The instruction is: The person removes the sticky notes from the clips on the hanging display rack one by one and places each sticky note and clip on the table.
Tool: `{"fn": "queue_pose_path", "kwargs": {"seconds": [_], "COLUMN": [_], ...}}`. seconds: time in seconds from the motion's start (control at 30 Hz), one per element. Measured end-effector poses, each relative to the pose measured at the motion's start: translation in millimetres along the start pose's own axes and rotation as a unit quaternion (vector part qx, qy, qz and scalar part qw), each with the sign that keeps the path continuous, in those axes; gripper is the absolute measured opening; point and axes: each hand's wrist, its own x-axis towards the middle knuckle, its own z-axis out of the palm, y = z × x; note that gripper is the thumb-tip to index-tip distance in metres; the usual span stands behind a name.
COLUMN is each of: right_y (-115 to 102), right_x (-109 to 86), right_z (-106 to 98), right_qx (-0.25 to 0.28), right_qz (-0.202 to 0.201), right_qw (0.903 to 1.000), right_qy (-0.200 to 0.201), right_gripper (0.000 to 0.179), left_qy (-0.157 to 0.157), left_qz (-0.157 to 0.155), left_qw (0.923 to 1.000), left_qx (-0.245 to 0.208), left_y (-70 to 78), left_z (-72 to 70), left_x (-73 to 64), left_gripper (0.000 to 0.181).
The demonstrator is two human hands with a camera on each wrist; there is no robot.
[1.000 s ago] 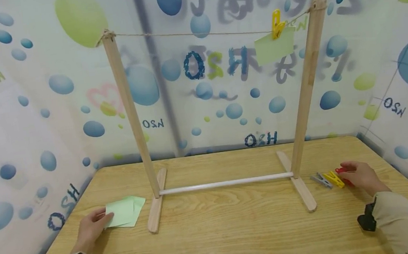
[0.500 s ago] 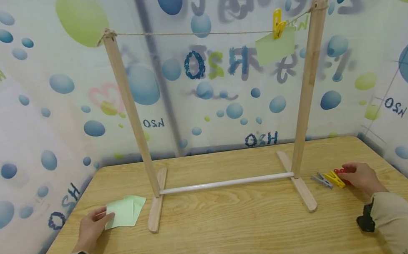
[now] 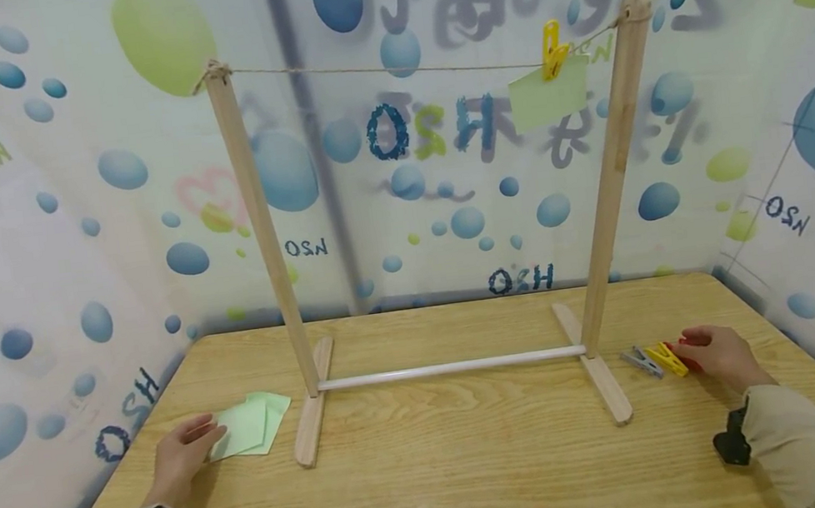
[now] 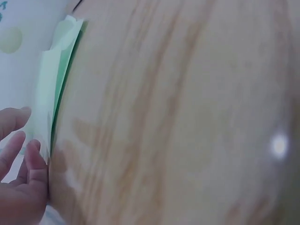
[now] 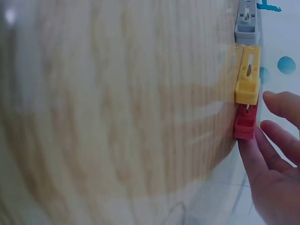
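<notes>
My left hand [image 3: 183, 457] is at the left edge of several overlapping pale green paper sheets [image 3: 242, 428]. Its thumb lies on the top sheet and the fingers curl at that sheet's edge. In the left wrist view the paper [image 4: 49, 89] fans out beside the fingertips. On the right, my right hand [image 3: 722, 354] holds a red clothespin [image 5: 246, 123] between thumb and fingers, partly covering it. A yellow clothespin [image 5: 247, 77] lies against the red one, and a grey clothespin [image 5: 247, 23] lies beyond that.
Between the hands stands a wooden frame [image 3: 262, 237] with a white crossbar [image 3: 451, 368] and a string [image 3: 386, 67] across its top. A yellow clothespin [image 3: 552, 53] clips a green sheet [image 3: 550, 97] to the string's right part. Patterned cloth surrounds the wooden table [image 3: 462, 466].
The top green sheet has slid slightly left and toward me under my left hand, uncovering more of the sheet below. The red clothespin has shifted slightly in my right hand.
</notes>
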Motion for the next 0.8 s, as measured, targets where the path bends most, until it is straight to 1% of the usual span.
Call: {"fn": "queue_pose_path", "kwargs": {"seconds": [0.2,0.27,0.37,0.43,0.5,0.53,0.63,0.67,0.7,0.73,0.8], "right_y": [2.8,3.7,5.1,5.4,4.5,3.8,-0.7,-2.3,-3.7,-4.7,-6.3], "right_x": [-1.6,-2.8,-4.9,-6.0,-7.0,-7.6,-11.1,-12.5,-13.5,-14.1,-14.2], "right_z": [-2.8,-4.7,-8.0,-11.0,-14.4,-16.7,-23.1,-25.3,-27.0,-28.5,-30.8], "right_qx": [0.007,0.011,0.01,0.006,-0.005,-0.009,-0.008,-0.004,-0.002,0.002,0.011], "right_qz": [0.007,0.005,-0.003,-0.011,-0.023,-0.03,-0.049,-0.055,-0.061,-0.066,-0.072], "right_qw": [0.9999,0.9999,0.9999,0.9998,0.9995,0.9992,0.9985,0.9983,0.998,0.9977,0.9971], "right_qy": [0.002,0.004,0.009,0.015,0.021,0.023,0.023,0.018,0.017,0.017,0.021], "right_gripper": [0.065,0.067,0.067,0.065,0.063,0.063,0.064,0.065,0.066,0.067,0.068], "left_qy": [-0.027,-0.032,-0.033,-0.028,-0.016,-0.01,0.008,0.012,0.008,0.008,0.001], "left_qz": [0.01,0.017,0.013,0.005,-0.002,0.0,0.02,0.025,0.033,0.04,0.054], "left_qw": [0.9996,0.9992,0.9992,0.9996,0.9998,0.9998,0.9997,0.9995,0.9992,0.999,0.9985], "left_qx": [0.005,0.014,0.015,0.001,-0.01,-0.017,-0.014,-0.013,-0.02,-0.019,-0.014], "left_y": [3.2,4.4,6.2,5.5,0.4,-2.7,-9.8,-8.7,-4.3,2.0,20.2], "left_z": [-4.5,-6.9,-10.3,-11.7,-11.9,-11.9,-12.4,-13.1,-14.6,-15.8,-19.1], "left_x": [-0.5,-0.1,3.2,9.2,19.9,25.9,40.0,41.1,39.3,35.8,24.2], "left_gripper": [0.063,0.062,0.064,0.064,0.064,0.064,0.067,0.068,0.069,0.07,0.071]}}
